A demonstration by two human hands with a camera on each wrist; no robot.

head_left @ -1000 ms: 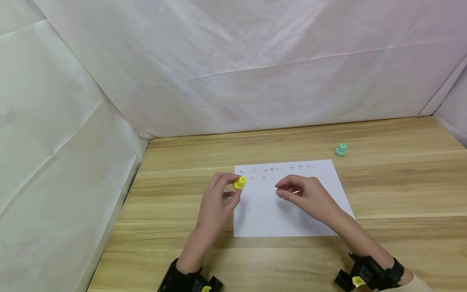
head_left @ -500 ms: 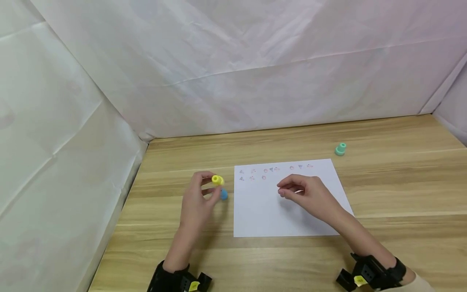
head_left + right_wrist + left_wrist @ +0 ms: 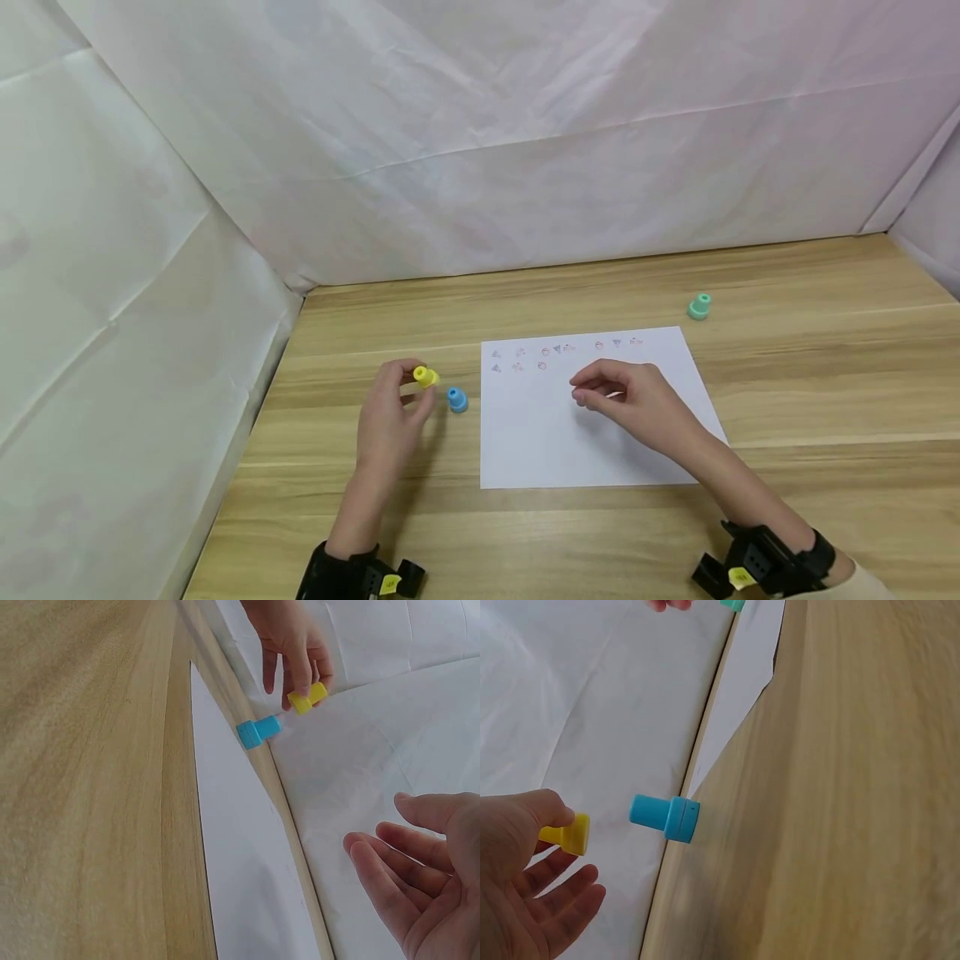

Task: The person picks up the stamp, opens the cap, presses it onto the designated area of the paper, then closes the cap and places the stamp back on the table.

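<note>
My left hand pinches a small yellow stamp between thumb and fingertips, just above the wooden table and left of a white paper sheet. A blue stamp stands on the table between that hand and the sheet's left edge. The left wrist view shows the yellow stamp at my thumb and the blue stamp apart from it. My right hand hovers over the sheet with loosely curled fingers and holds nothing; its empty fingers show in the right wrist view.
Small printed marks line the sheet's far edge. A green stamp stands on the table beyond the sheet's far right corner. White cloth walls close off the left, back and right sides.
My left hand has carried the yellow stamp leftward off the sheet's top left corner. The blue stamp, hidden before, now shows beside the sheet. The right hand has stayed put.
</note>
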